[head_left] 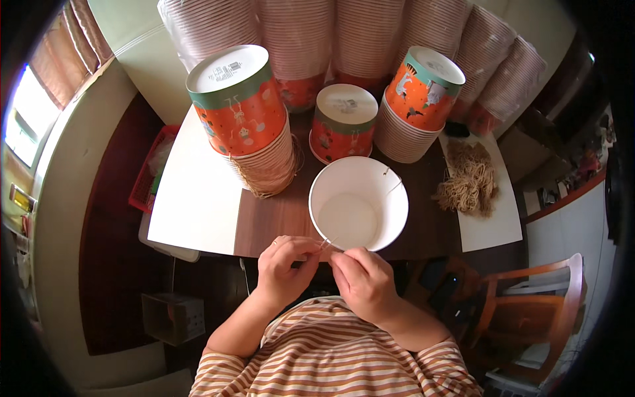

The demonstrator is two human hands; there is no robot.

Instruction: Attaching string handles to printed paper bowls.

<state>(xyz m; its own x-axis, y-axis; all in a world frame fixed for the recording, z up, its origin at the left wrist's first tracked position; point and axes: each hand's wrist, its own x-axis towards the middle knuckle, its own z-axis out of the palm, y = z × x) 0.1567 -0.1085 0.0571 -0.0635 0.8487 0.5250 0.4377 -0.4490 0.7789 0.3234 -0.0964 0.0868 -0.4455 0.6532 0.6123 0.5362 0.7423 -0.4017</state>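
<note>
A white paper bucket (pixel 391 205) stands mouth up at the table's near edge. Thin cord (pixel 327 243) shows at its near rim, between my two hands. My left hand (pixel 286 266) is closed, thumb and forefinger pinching the cord just left of that rim spot. Opposite it, my right hand (pixel 364 278) is closed in a pinch against the rim; the cord end in it is mostly hidden by the fingers. Another bit of cord (pixel 394 187) hangs at the bucket's far right inner wall, by a small hole in the side.
Upside-down orange and green buckets stand in a left stack (pixel 246 126), a middle one (pixel 345 137) and a right stack (pixel 418 99). Loose cords (pixel 471 178) lie at the right. Behind rise wrapped bucket stacks (pixel 370 40). A wooden chair (pixel 529 301) is lower right; a red basket (pixel 141 185) sits left.
</note>
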